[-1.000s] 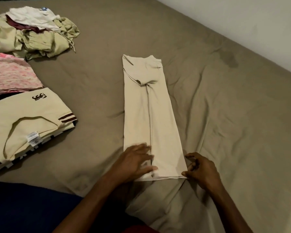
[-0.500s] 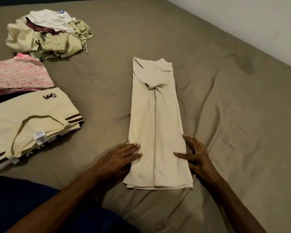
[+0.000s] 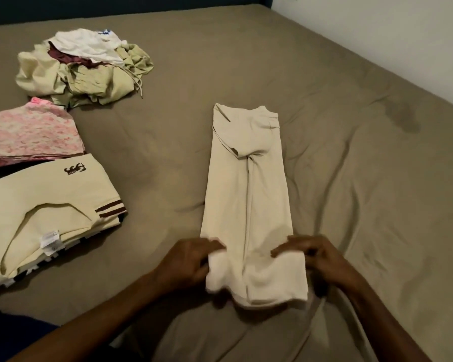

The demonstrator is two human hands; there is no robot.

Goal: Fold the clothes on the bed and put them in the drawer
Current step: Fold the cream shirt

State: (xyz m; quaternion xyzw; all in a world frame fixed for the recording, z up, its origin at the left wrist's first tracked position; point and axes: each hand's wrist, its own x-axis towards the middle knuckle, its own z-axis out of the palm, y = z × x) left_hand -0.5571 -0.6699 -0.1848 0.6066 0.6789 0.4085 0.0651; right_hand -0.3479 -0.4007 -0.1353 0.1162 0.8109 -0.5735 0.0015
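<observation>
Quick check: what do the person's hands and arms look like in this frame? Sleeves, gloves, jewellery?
Both are bare: the left hand and right hand wear no gloves, and no ring, watch or bracelet shows. Both forearms are uncovered up to the bottom edge of the picture, with no sleeve in view. The fingers are motion-blurred, so small details cannot be ruled out.

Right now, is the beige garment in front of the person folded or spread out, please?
Folded: the beige garment lies as a narrow strip, both hands lifting its near end.
</observation>
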